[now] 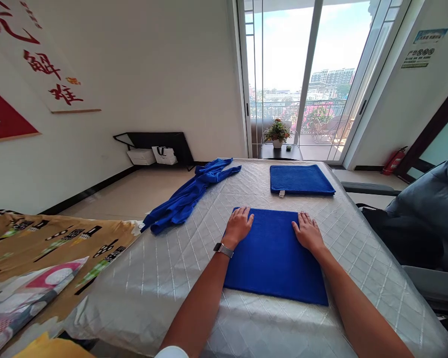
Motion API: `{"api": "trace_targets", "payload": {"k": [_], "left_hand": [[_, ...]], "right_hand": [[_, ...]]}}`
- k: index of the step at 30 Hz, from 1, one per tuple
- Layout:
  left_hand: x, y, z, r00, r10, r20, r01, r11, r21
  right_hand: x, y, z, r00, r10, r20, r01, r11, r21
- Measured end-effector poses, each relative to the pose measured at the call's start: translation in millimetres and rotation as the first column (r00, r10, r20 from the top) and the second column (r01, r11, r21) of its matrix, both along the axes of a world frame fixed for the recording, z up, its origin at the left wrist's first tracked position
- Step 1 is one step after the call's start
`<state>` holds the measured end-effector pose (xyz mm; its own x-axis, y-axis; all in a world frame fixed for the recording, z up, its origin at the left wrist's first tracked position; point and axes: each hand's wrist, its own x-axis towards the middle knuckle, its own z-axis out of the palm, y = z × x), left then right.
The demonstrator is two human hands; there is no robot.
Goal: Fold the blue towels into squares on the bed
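Note:
A blue cloth [272,258], folded into a flat rectangle, lies on the quilted silvery mattress [171,273] in front of me. My left hand [239,226] rests flat on its far left corner, fingers stretched forward, with a watch [223,249] on the wrist. Over at the far right corner, my right hand [308,231] lies palm down with its fingers extended. Beyond it sits a second folded blue cloth [301,179] with a small white tag. To the left, crumpled blue cloths [194,194] trail along the mattress edge.
Patterned brown bedding [59,243] is at the left. A dark bulky thing [429,209] stands along the right edge. Behind the mattress are a potted plant [278,132] on a small table and a sliding glass door [306,74]. A fire extinguisher [393,160] stands at the back right.

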<state>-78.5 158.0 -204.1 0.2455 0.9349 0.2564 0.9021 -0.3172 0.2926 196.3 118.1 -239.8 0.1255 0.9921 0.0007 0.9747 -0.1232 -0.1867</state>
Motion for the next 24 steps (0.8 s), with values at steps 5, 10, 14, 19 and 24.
{"api": "trace_targets", "payload": {"k": [5, 10, 14, 19, 24], "left_hand": [[47.9, -35.7, -1.2, 0.919, -0.351, 0.18, 0.356, 0.934, 0.001], [74.7, -67.1, 3.9, 0.736, -0.634, 0.237, 0.657, 0.753, -0.026], [90.5, -74.0, 3.8, 0.611, -0.621, 0.492, 0.74, 0.668, -0.075], [121.7, -41.2, -13.8, 0.448, -0.182, 0.875, 0.7, 0.68, -0.218], [147.4, 2.6, -23.6, 0.151, 0.297, 0.943, 0.563, 0.758, -0.329]], "right_hand": [[-0.8, 0.4, -0.4, 1.0, -0.005, 0.019, 0.005, 1.0, 0.004], [-0.8, 1.7, -1.7, 1.0, 0.009, 0.028, -0.009, 1.0, 0.024], [0.8, 2.1, -2.9, 0.999, 0.026, 0.046, -0.027, 0.999, 0.029], [2.8, -0.1, -3.4, 0.996, 0.062, 0.067, -0.063, 0.998, 0.023], [0.1, 0.3, -1.0, 0.999, 0.021, 0.024, -0.022, 1.0, 0.023]]}}
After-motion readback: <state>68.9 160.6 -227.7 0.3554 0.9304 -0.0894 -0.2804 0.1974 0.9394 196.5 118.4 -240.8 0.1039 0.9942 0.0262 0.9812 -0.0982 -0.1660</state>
